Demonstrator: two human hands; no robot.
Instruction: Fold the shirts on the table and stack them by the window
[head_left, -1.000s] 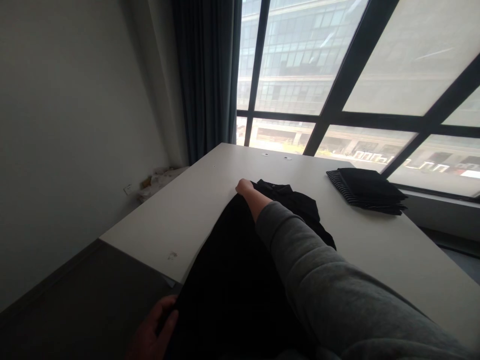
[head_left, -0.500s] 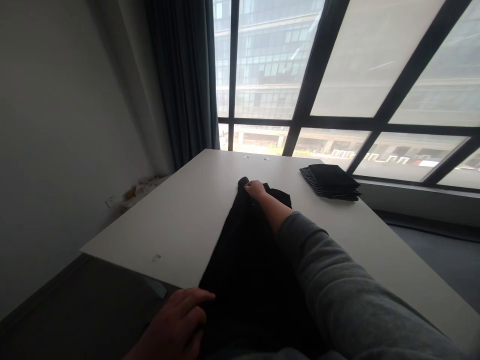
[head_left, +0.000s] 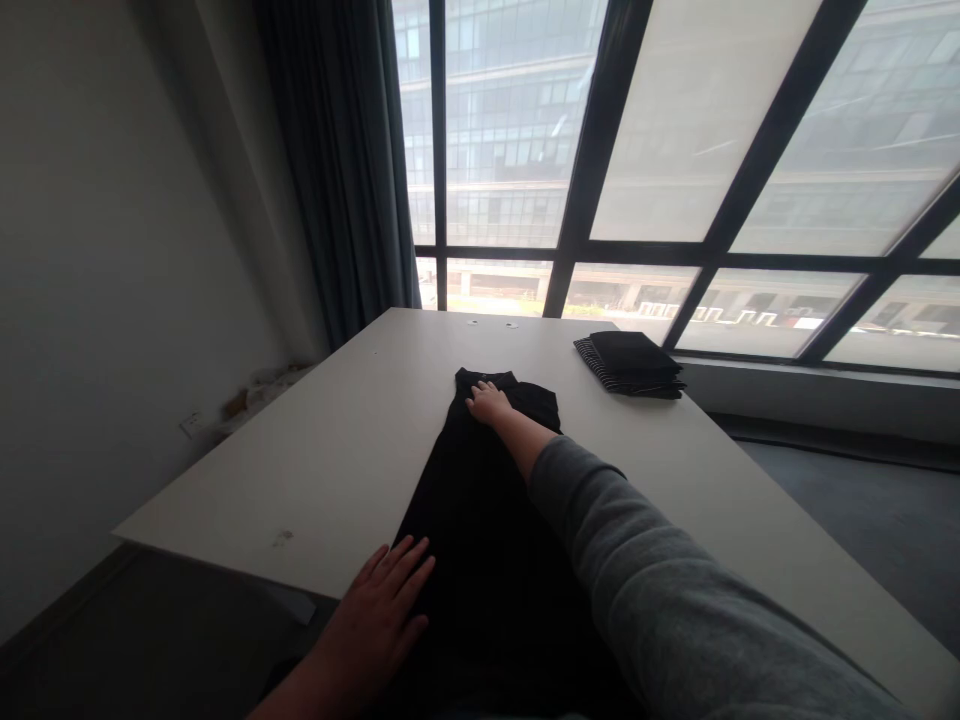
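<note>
A pair of black trousers (head_left: 480, 530) lies lengthwise on the white table, its waistband end at the far side and its near end running down toward me. My right hand (head_left: 489, 402) rests on the cloth just below the waistband, palm down with the fingers spread. On the left edge of the trousers, close to the table's near edge, my left hand (head_left: 386, 605) lies flat with its fingers apart. Neither hand grips the fabric. The lowest part of the cloth is too dark to make out.
A folded stack of dark clothes (head_left: 634, 363), some striped, sits at the table's far right. The white table (head_left: 300, 470) reaches toward large windows (head_left: 517, 130). A dark curtain (head_left: 337, 160) hangs at the left, beside a wall. Some items (head_left: 262, 395) lie beyond the table's left edge.
My right hand has let go of the pinched waistband, which now lies flatter, and has opened on the cloth. The left hand's fingers have straightened and spread. The view has turned slightly right.
</note>
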